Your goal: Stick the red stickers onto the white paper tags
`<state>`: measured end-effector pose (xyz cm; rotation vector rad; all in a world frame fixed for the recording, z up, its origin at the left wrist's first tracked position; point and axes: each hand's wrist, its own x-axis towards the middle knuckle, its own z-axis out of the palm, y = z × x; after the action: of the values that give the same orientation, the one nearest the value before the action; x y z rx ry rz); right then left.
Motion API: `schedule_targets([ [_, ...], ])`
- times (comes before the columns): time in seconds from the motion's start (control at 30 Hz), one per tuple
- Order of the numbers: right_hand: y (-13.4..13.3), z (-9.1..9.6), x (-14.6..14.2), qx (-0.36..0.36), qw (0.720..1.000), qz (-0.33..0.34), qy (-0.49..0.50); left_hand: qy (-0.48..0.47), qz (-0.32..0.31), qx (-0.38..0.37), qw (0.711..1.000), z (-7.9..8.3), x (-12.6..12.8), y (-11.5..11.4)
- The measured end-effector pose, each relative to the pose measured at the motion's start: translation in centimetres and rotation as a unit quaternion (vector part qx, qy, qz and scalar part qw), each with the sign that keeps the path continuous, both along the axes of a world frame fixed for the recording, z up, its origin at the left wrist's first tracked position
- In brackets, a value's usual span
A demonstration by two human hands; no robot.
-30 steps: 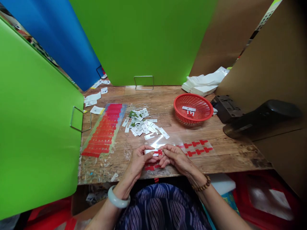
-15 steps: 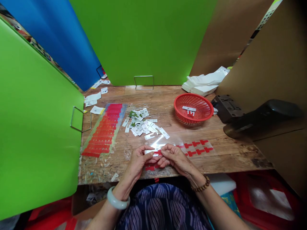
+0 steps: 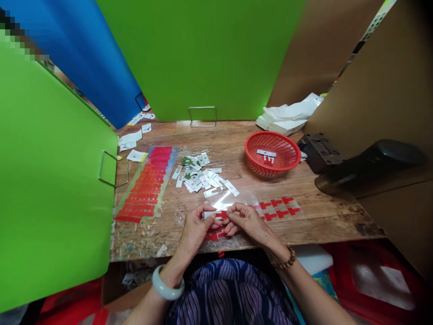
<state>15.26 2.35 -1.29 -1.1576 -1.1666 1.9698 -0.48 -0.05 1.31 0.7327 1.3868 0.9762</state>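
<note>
Between my two hands is a small silver metal plate with a red adhesive piece on its right part. My left hand pinches the plate's left side between thumb and fingers. Thumb and fingertips of my right hand close on the red right end. Below them lies a clear sheet of red T-shaped stickers, partly covered by my hands. Just beyond my hands is a loose pile of silver plates, some with green pieces among them.
A red plastic basket holding a few plates stands at right. Left lies a strip of overlapping red sticker sheets. White papers, a dark metal block and a dark post stand right. Green panels border the wooden table.
Both hands stay in nearly the same place. My left thumb has shifted slightly left on the plate, and more of the red piece shows.
</note>
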Motion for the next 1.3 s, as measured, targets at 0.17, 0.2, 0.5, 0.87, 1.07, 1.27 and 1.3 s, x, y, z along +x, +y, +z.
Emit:
schedule_targets([
  [0.17,0.1,-0.4,0.0,0.021,1.000,0.007,-0.015,0.031,0.002,0.006,0.999,0.0,0.1,-0.2],
  [0.2,0.1,-0.5,0.0,0.025,0.999,0.004,-0.020,0.041,0.001,0.013,0.999,0.0,0.1,-0.2],
  [0.5,-0.8,-0.3,-1.2,0.164,0.973,-0.076,-0.140,0.176,-0.017,0.114,0.978,-0.8,1.2,-1.2],
  [0.87,-0.7,0.0,-1.7,0.372,0.872,-0.086,-0.307,-0.047,0.084,0.005,0.995,-0.6,1.0,-0.2],
  [1.07,-0.2,-0.7,-1.0,0.307,0.903,-0.142,-0.265,-0.077,0.109,-0.020,0.991,0.2,1.1,-1.0],
  [1.27,1.3,0.3,2.2,0.174,0.945,-0.215,-0.177,-0.062,0.070,-0.023,0.995,0.5,0.3,-1.9],
  [1.3,1.2,0.6,2.6,0.158,0.957,-0.187,-0.156,-0.074,0.063,-0.034,0.995,0.4,0.3,-1.9],
])
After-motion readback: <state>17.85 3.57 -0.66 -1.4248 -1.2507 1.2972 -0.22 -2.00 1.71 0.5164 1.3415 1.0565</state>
